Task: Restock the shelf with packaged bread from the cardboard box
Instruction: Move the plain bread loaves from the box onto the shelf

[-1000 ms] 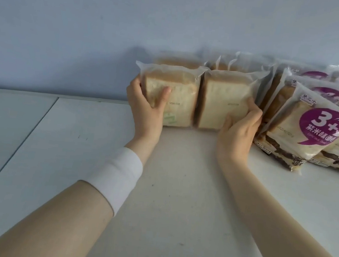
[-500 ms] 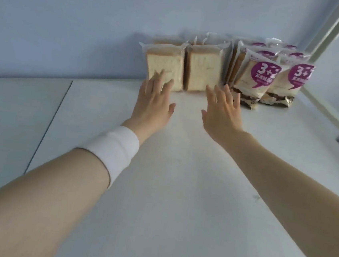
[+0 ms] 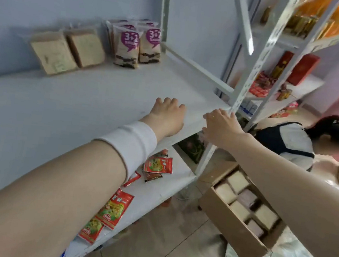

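Note:
Two clear packs of sliced bread (image 3: pixel 68 49) stand at the back of the white shelf (image 3: pixel 84 98), with purple-labelled bread packs (image 3: pixel 138 45) to their right. My left hand (image 3: pixel 166 117), a white band on its wrist, hovers empty over the shelf's front edge, fingers loosely curled. Beside it, my right hand (image 3: pixel 221 126) is also empty with loose fingers, just past the shelf's front right corner. On the floor at the lower right sits the open cardboard box (image 3: pixel 230 233), holding several bread packs (image 3: pixel 238 181).
A white upright post (image 3: pixel 251 74) stands at the shelf's right front corner. Red snack packets (image 3: pixel 158 165) lie on the lower shelf. A person (image 3: pixel 301 142) crouches on the floor to the right. Further shelves (image 3: pixel 283 92) with red goods stand behind.
Both hands let go of the two bread packs and drew back to the shelf's front edge. The view swung down and right, revealing the box on the floor.

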Motion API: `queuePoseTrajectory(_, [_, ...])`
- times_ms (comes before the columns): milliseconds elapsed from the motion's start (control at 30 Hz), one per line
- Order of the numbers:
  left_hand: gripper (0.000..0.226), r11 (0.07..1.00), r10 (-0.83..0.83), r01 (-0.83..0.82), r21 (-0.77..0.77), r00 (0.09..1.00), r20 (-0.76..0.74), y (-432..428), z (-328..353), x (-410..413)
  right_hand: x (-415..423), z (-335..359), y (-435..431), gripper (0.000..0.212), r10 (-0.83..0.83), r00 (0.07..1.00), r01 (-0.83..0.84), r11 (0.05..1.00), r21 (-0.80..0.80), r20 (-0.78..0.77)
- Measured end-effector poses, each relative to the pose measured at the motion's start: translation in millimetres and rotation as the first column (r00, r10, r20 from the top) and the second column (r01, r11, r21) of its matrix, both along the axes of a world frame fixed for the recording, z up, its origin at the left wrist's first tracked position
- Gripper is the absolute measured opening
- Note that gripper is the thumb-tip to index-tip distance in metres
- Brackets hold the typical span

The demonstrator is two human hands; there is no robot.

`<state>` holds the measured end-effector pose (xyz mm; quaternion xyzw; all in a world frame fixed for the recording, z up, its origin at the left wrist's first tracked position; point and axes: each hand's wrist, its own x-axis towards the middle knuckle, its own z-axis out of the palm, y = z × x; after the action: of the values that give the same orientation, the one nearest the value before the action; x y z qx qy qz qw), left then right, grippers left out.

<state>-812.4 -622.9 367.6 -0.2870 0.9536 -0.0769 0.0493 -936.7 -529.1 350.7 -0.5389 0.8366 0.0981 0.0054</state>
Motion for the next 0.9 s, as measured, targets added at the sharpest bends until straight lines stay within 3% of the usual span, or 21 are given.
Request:
queuePoseTrajectory(200, [0.042,0.967,-0.246,0.244,0.078,0.969,0.024,118.5,-48.4,-119.8,-96.3,-46.7,152.7,0.038,-0.300,0.953,0.296,0.952,0.078,0.049])
queuePoseTrajectory(433, [0.040,0.880,-0.437,0.380,0.285,0.883,0.171,192.0,-153.4,-203.1,-157.5,-149.4,268.8,0.034,-0.582,0.793,0.534,0.806,0.255,0.181])
queuePoseTrajectory(600, [0.042,0.850,-0.430,0.287,0.441,0.862,0.267,173.6,-239.5,-255.0,-188.2,-228.4,273.7,0.033,-0.656,0.722,0.554,0.739,0.385,0.220])
queuePoseTrajectory(733, [0.046,0.814,-0.355,0.109,0.571,0.870,0.341,143.1,-309.5,-290.3,-201.4,-288.9,253.0,0.036,-0.710,0.648,0.557,0.689,0.463,0.276])
queuePoseTrajectory(900, [0.051,0.745,-0.196,-0.141,0.651,0.887,0.417,113.5,-402.8,-321.8,-212.5,-377.5,222.9,0.040,-0.762,0.466,0.589,0.647,0.485,0.450])
